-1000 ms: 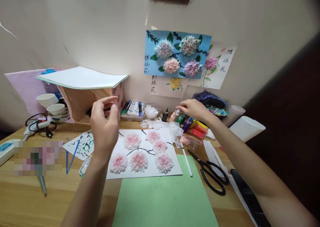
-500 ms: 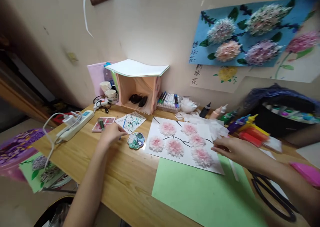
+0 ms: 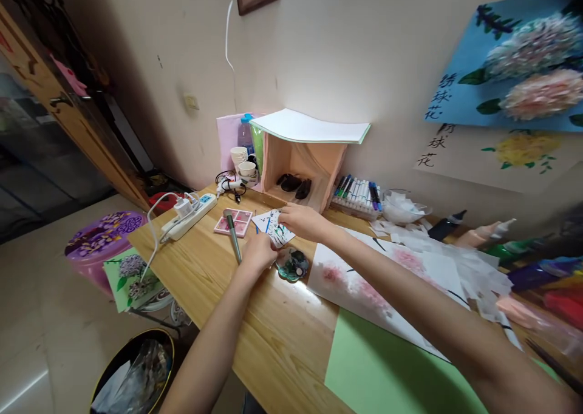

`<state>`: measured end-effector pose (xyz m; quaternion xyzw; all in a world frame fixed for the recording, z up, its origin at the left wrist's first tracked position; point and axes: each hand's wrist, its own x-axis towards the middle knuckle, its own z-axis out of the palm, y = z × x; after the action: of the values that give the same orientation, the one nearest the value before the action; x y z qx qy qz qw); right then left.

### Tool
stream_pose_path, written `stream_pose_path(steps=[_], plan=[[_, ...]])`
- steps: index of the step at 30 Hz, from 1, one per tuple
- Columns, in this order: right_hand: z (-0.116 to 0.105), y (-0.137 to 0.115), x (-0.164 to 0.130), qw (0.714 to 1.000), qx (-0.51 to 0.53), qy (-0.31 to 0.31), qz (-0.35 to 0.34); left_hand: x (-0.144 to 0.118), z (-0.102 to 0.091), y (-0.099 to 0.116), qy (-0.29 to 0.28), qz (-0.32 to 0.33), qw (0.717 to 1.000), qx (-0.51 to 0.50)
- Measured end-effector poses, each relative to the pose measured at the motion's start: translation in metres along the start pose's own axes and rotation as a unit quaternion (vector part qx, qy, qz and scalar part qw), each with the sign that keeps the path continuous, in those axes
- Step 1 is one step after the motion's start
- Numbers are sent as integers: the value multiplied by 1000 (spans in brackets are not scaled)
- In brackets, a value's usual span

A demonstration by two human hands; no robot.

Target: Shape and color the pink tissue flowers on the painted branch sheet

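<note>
Wooden table (image 3: pixel 204 259) crosses the frame's centre, where a slim blue stick (image 3: pixel 268 224) lies on paint-streaked paper (image 3: pixel 285 238). Its long axis runs steeply up-frame, just left of the right hand (image 3: pixel 300 220) and above the left hand (image 3: pixel 259 253), beside the palette (image 3: pixel 291 272). Fingers look bent; whether either hand pinches anything, I cannot tell.

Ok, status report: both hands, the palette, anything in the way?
Left hand beside palette; right hand at spotted paper; both grips unclear. Palette flat on table, smeared dark. Brush close by left hand, possibly in the way.
</note>
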<state>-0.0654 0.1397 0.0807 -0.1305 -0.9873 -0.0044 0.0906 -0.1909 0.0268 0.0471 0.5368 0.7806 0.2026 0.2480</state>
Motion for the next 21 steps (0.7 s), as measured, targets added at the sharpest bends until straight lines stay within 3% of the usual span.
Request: stream_pose_path(steps=[4,11,16,21], plan=[[30,1,48,993,-25,-53,-102,2,-1,-4,-22,-10,1000,-3],[47,10,63,975,-53,-130,-170,7,-7,-13,-42,11,997,-67],[21,23,61,984,-65,-109,-122,7,-12,-12,-54,57,987,-138],[-35,43,15,997,-70,17,37,5,-20,-7,-27,81,974,-212]])
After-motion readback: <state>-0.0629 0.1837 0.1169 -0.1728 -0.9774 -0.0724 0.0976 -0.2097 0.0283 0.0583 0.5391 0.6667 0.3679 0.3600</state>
